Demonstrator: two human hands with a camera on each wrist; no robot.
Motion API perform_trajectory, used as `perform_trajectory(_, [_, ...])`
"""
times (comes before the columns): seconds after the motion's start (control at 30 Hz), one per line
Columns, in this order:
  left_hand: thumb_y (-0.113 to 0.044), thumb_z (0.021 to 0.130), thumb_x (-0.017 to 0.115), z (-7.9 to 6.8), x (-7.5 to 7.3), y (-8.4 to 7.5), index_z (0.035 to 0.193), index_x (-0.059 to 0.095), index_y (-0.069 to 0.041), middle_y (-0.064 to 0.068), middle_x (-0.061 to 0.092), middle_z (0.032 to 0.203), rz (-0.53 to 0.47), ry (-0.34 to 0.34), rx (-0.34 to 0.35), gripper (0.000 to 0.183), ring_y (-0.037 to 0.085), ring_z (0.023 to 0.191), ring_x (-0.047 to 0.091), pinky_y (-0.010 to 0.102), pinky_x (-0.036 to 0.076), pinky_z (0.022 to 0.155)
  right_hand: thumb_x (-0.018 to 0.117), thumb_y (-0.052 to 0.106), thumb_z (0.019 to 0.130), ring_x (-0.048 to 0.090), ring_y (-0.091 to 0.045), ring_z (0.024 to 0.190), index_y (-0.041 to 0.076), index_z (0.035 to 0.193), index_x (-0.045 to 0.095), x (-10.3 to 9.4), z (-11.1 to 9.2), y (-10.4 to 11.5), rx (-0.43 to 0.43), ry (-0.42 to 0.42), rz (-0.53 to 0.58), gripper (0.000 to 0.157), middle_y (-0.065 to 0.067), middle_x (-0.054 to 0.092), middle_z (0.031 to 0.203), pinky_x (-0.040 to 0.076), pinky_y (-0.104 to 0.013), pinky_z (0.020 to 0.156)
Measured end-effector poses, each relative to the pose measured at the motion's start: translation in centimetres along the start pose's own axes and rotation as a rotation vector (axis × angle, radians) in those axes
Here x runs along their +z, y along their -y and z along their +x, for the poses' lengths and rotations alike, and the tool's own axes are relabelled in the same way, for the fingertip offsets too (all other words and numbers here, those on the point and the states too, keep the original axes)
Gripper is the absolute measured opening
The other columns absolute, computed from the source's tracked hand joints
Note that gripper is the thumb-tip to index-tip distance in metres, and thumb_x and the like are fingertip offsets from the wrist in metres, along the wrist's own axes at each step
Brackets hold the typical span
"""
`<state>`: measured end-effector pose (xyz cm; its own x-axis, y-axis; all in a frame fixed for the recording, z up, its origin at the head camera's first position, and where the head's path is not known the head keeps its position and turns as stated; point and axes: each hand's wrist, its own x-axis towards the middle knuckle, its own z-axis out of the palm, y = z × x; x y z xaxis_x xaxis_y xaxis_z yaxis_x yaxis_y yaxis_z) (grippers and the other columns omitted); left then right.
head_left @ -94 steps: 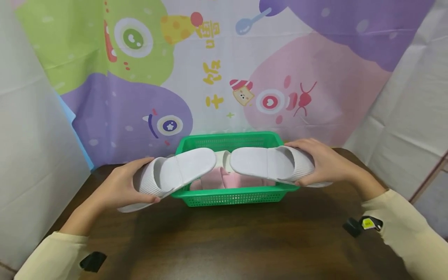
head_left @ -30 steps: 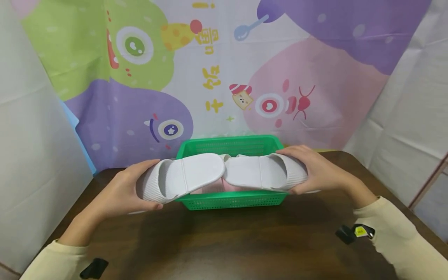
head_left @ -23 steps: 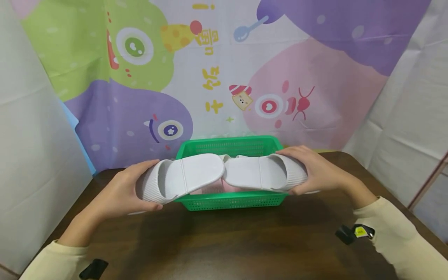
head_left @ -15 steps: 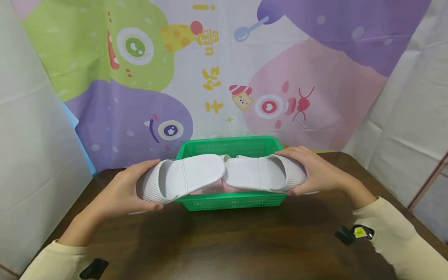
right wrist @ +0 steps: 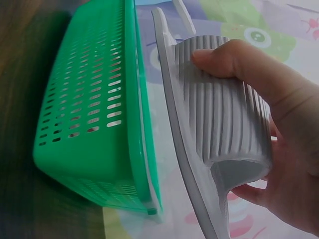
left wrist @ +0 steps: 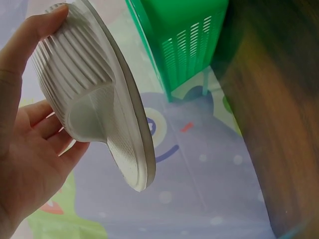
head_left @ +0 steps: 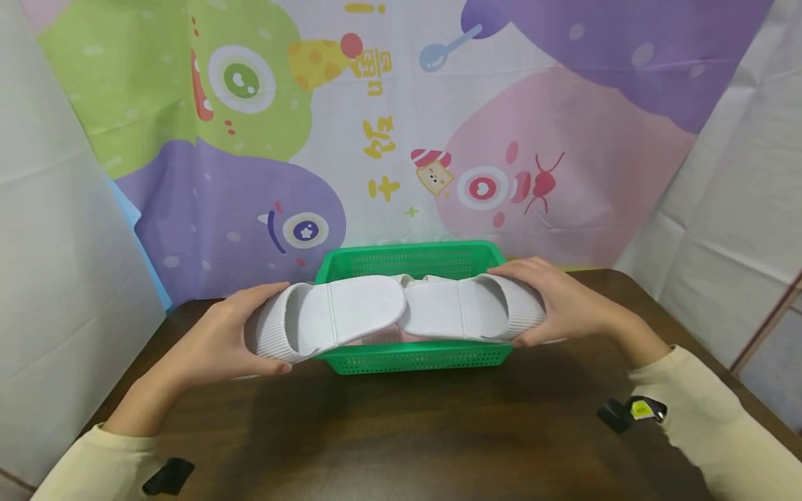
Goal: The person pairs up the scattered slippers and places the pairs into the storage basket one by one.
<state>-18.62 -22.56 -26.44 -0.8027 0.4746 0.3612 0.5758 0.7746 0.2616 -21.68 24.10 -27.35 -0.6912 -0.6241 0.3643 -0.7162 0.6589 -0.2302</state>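
My left hand (head_left: 228, 341) grips a white slide slipper (head_left: 360, 306) by its ribbed strap, the thumb pressed on the strap in the left wrist view. In the right wrist view, my right hand (right wrist: 294, 144) holds a matching white slipper (right wrist: 219, 109), also around the strap. Both slippers are tilted with their footbeds facing me. Their heel ends meet and overlap above a green plastic basket (head_left: 420, 360), the left heel in front. Inside the basket, a pink slipper (head_left: 385, 336) and a cream-white piece of footwear (head_left: 401, 278) show partly; the rest is hidden behind the held pair.
The perforated basket stands on a dark brown wooden table (head_left: 401, 431), close to its back edge. Behind it hangs a cartoon-printed cloth (head_left: 388, 125). Pale cloth sheets (head_left: 56, 229) close in the left side and the right.
Since about three seconds ago, both hands have moved inward, bringing the slippers' heels from apart to overlapping over the basket. During the last second the pair has barely shifted.
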Motion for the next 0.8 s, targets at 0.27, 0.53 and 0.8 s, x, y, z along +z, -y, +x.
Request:
perform_trajectory(0.27, [-0.038, 0.056, 0.091, 0.2, -0.2, 0.0, 0.138, 0.047, -0.009, 0.010, 0.059, 0.129, -0.009, 0.012, 0.011, 0.098, 0.023, 0.106, 0.057, 0.041, 0.051, 0.081, 0.086, 0.031, 0.059, 0.045, -0.016, 0.113, 0.012, 0.134, 0.052, -0.1, 0.4, 0.1, -0.021, -0.004, -0.009, 0.084, -0.001, 0.058, 0.128, 0.045, -0.038, 0.085])
perform_trajectory(0.53, [-0.035, 0.055, 0.092, 0.4, -0.3, 0.1, 0.137, 0.048, -0.009, 0.008, 0.060, 0.128, -0.005, -0.001, 0.038, 0.097, 0.021, 0.107, 0.057, 0.039, 0.050, 0.082, 0.085, 0.033, 0.062, 0.046, -0.020, 0.113, 0.012, 0.134, 0.053, -0.1, 0.8, 0.2, -0.038, 0.000, -0.007, 0.081, -0.002, 0.059, 0.127, 0.046, -0.039, 0.085])
perform_trajectory(0.8, [-0.035, 0.056, 0.091, 0.7, -0.4, 0.0, 0.137, 0.048, -0.009, 0.008, 0.059, 0.128, -0.019, 0.013, 0.038, 0.096, 0.021, 0.107, 0.056, 0.039, 0.051, 0.082, 0.086, 0.033, 0.060, 0.046, -0.019, 0.114, 0.012, 0.133, 0.053, -0.1, 1.2, 0.2, -0.044, 0.001, -0.011, 0.084, -0.002, 0.059, 0.127, 0.045, -0.040, 0.086])
